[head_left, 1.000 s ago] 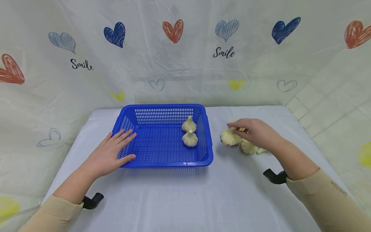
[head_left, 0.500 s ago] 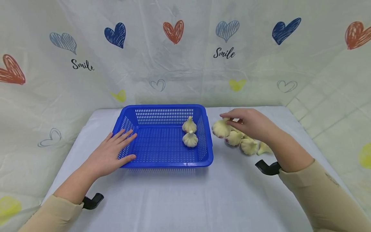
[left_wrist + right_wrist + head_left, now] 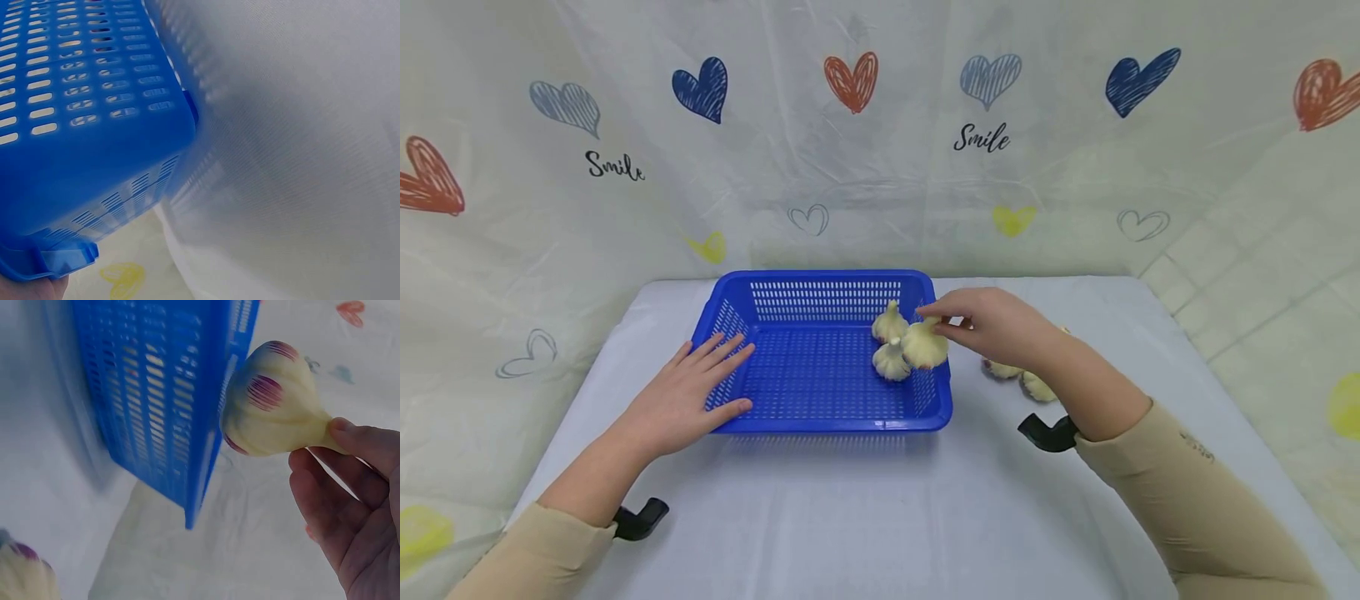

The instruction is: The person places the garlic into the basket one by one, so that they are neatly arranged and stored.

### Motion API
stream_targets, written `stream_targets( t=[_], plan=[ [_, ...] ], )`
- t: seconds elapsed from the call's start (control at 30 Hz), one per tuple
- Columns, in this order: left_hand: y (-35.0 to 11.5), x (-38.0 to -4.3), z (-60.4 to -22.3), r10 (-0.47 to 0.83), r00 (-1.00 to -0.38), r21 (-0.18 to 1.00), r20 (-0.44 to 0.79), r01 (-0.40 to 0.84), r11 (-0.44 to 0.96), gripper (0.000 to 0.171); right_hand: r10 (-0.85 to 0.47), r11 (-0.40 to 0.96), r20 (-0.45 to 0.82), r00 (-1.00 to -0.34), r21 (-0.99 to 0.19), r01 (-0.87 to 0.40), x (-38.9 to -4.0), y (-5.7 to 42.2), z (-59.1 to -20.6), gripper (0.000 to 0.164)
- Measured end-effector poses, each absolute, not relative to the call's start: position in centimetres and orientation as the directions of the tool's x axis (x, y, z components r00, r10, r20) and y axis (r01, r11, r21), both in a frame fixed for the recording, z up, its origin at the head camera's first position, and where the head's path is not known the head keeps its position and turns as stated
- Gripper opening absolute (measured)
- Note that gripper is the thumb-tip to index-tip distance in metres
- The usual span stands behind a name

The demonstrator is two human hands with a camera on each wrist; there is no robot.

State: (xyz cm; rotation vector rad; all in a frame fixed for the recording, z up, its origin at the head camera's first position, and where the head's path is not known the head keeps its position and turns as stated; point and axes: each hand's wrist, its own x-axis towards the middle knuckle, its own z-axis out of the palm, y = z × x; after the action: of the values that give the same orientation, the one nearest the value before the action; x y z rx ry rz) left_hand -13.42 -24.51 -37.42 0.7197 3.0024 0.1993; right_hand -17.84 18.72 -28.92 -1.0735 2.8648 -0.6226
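My right hand [image 3: 981, 321] pinches a garlic bulb [image 3: 925, 343] by its stem, over the right rim of the blue plastic basket [image 3: 820, 425]. In the right wrist view this bulb [image 3: 272, 403] shows purple streaks on its pale skin, with thumb and fingertips at the narrow neck. Two other bulbs sit inside the basket at its right side: a rear bulb [image 3: 889, 322] and a front bulb [image 3: 891, 361], the latter partly overlapped by the held one. My left hand [image 3: 681, 396] lies with fingers spread and straight across the basket's left rim.
On the white-covered table [image 3: 820, 517], right of the basket, lie more garlic bulbs [image 3: 1037, 386], partly hidden under my right forearm. A whitish curtain [image 3: 880, 167] printed with hearts hangs behind the table. Black wrist mounts [image 3: 642, 519] stick out from both sleeves.
My right hand has lifted a garlic bulb from the group on the right and carried it left to over the basket's right rim. The left hand has stayed in place.
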Motion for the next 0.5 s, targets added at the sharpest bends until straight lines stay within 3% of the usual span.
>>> stream_targets(
  t=[0.2,0.5],
  plan=[
    [-24.5,-13.4,-37.5,0.451,-0.892,0.14,-0.016,0.445,0.885,0.079,-0.708,0.646,0.07,-0.703,-0.338,-0.684,-17.8,16.6,-30.4,0.03],
    [-24.5,-13.5,-37.6,0.449,-0.894,0.13,-0.01,0.444,0.887,0.08,-0.742,0.648,-0.026,-0.67,-0.283,-0.707,-17.7,14.7,-31.8,0.027]
  ],
)
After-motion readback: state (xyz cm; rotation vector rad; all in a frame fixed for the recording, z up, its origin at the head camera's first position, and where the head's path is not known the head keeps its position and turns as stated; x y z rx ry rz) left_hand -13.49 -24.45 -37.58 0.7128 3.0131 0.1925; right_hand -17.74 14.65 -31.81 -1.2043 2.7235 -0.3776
